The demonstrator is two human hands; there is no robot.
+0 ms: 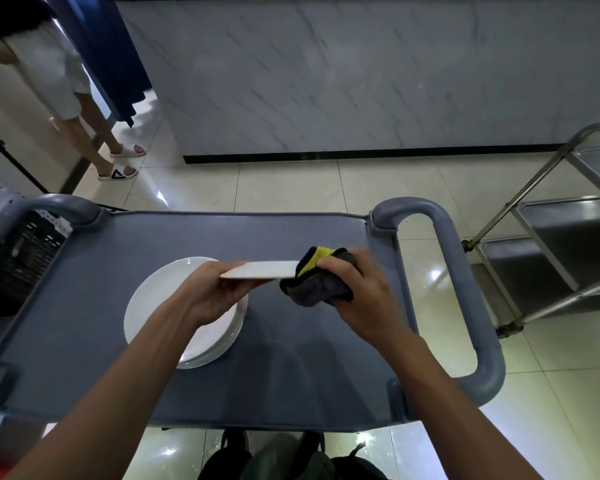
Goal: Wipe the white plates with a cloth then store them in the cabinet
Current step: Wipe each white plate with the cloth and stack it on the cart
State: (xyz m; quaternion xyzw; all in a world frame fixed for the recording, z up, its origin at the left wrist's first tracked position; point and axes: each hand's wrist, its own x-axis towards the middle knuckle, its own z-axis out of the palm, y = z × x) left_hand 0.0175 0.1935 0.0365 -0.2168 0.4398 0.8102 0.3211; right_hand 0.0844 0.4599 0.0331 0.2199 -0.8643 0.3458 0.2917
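My left hand (219, 292) is gripping a round white ceramic plate (262, 270) above the grey plastic cart (291, 358), my right hand (354, 289) clamping a grey-and-yellow microfibre cloth (317, 284) over its right rim.

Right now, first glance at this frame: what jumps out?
Centre frame, the left hand holds a white plate nearly edge-on above the grey cart, while the right hand grips a grey and yellow cloth wrapped over the plate's right rim. Below the left hand, a stack of white plates sits on the cart's left side.
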